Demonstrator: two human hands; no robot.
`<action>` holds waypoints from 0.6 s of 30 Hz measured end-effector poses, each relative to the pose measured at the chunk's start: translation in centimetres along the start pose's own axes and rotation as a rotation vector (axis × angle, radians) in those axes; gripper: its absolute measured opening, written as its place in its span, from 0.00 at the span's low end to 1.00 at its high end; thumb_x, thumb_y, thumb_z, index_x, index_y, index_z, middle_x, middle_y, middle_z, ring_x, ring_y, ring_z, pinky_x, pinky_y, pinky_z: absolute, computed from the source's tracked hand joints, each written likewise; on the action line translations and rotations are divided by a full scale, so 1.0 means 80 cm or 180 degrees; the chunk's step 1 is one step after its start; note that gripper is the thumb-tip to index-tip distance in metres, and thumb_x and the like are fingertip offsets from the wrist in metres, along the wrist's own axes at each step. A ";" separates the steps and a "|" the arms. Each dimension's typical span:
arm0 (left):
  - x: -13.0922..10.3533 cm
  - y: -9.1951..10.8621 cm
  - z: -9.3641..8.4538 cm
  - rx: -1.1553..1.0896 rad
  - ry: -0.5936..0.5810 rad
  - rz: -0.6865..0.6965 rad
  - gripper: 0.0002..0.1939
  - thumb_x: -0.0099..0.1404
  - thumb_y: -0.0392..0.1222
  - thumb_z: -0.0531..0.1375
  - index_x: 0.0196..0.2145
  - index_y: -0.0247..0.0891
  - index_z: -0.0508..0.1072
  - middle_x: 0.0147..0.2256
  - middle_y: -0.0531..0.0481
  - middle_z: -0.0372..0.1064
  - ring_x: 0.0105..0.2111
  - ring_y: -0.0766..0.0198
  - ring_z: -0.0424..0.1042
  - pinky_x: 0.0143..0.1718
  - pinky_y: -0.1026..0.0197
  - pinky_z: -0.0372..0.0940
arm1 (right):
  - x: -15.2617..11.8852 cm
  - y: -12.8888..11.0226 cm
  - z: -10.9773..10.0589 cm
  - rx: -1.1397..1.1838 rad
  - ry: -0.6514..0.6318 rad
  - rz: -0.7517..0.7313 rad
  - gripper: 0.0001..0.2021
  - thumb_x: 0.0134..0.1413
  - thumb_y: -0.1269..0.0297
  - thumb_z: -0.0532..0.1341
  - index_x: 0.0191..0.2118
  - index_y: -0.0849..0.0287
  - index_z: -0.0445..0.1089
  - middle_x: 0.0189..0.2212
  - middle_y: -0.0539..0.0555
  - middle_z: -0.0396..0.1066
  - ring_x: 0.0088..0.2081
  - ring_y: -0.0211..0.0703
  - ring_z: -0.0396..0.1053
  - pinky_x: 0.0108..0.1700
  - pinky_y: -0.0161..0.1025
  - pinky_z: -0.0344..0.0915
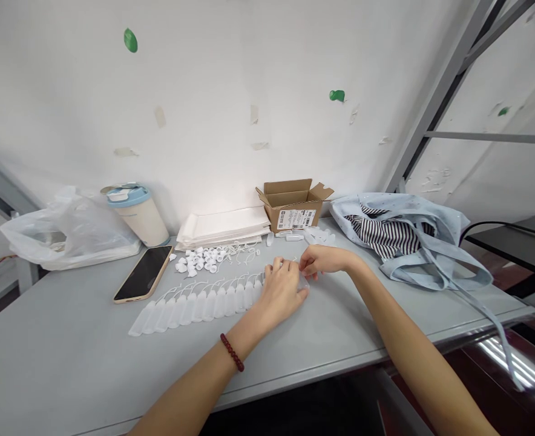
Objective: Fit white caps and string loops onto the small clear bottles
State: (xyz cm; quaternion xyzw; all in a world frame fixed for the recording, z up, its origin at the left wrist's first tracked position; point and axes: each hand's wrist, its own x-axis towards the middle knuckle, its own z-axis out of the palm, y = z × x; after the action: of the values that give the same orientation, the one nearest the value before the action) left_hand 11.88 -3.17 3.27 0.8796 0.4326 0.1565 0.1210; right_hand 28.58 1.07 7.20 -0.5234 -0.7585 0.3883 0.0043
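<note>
A slanted row of small translucent plastic tubes (pixel 204 307) lies on the grey table, with thin white loops sticking out of their top ends. My left hand (pixel 282 289), wearing a dark red bead bracelet (pixel 232 352), covers the right end of this row. Its fingers are bent, and a translucent tube (pixel 303 282) shows beside its thumb. Against it my right hand (pixel 324 260) pinches at the tube's upper end; what lies between those fingertips is hidden. Beyond the row is a pile of small white caps (pixel 198 261) with thin loops (pixel 240 251).
More loose tubes (pixel 318 236) lie before an open cardboard box (pixel 295 215). Left of it are stacked white sheets (pixel 224 227), a phone (pixel 144 275), a blue-lidded cup (pixel 143 218) and a plastic bag (pixel 68 233). A light blue cloth bag (pixel 444 212) lies at right, its strap hanging over the edge.
</note>
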 end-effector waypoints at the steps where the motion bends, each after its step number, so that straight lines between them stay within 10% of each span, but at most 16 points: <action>1: 0.000 0.000 0.000 -0.0001 -0.0002 0.0003 0.15 0.61 0.42 0.58 0.44 0.32 0.66 0.47 0.40 0.67 0.51 0.47 0.58 0.48 0.48 0.57 | 0.000 0.000 0.000 -0.0001 -0.0008 0.0007 0.11 0.41 0.66 0.56 0.30 0.64 0.73 0.24 0.54 0.72 0.27 0.40 0.69 0.30 0.34 0.62; 11: 0.000 -0.010 -0.016 -0.0682 0.0155 -0.0313 0.26 0.57 0.48 0.60 0.51 0.36 0.64 0.51 0.40 0.65 0.56 0.48 0.55 0.53 0.49 0.55 | -0.002 0.002 -0.004 0.0031 0.0008 0.0032 0.10 0.43 0.63 0.58 0.30 0.64 0.72 0.26 0.55 0.73 0.29 0.42 0.70 0.30 0.34 0.63; 18: 0.004 -0.051 -0.055 -0.1063 0.0992 -0.0997 0.16 0.60 0.46 0.56 0.44 0.37 0.70 0.47 0.43 0.71 0.53 0.52 0.63 0.52 0.51 0.59 | -0.003 0.007 -0.007 0.0215 0.0383 0.0078 0.08 0.46 0.64 0.59 0.30 0.63 0.71 0.27 0.55 0.74 0.29 0.42 0.70 0.29 0.34 0.61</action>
State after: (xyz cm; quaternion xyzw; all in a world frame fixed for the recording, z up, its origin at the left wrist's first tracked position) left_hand 7.47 -0.15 5.98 0.7352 0.5449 0.3384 0.2192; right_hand 29.40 1.26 7.36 -0.5545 -0.7369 0.3815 0.0629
